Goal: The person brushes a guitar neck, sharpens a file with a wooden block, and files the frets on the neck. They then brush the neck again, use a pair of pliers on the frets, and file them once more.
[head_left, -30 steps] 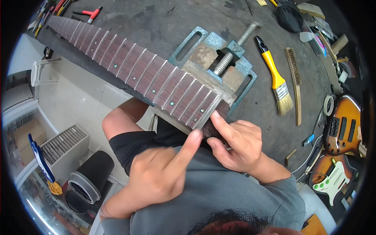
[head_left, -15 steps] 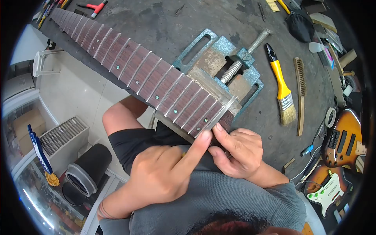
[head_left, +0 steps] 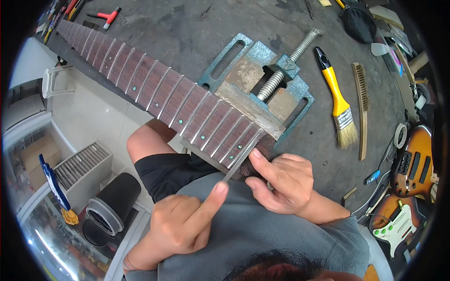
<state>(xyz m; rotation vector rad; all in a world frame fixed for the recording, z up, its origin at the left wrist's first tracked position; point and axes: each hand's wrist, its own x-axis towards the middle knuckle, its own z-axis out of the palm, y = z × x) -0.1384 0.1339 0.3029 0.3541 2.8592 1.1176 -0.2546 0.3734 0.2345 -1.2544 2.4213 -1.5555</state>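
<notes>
A dark fretboard (head_left: 140, 75) with metal frets and small round inlays runs diagonally from the upper left to the centre. Beside its near end stands a green metal vise (head_left: 243, 79) with a threaded screw. My left hand (head_left: 185, 222) is closed round a thin metal file (head_left: 240, 161), index finger stretched along it; the grip end is hidden in the palm. The file lies across the fretboard's last end. My right hand (head_left: 283, 182) touches the file's side with its index fingertip, its thumb apart and its other fingers curled.
On the dark bench (head_left: 187, 42) lie a yellow paintbrush (head_left: 335, 93), a wooden wire brush (head_left: 362, 107) and a red-handled tool (head_left: 110, 18). Two guitar bodies (head_left: 412, 164) are at the right. A black bin (head_left: 115, 201) stands on the floor at the lower left.
My left hand has moved down and left, drawing the file back towards my body. My right hand has stayed nearly in place. The whole view has shifted slightly.
</notes>
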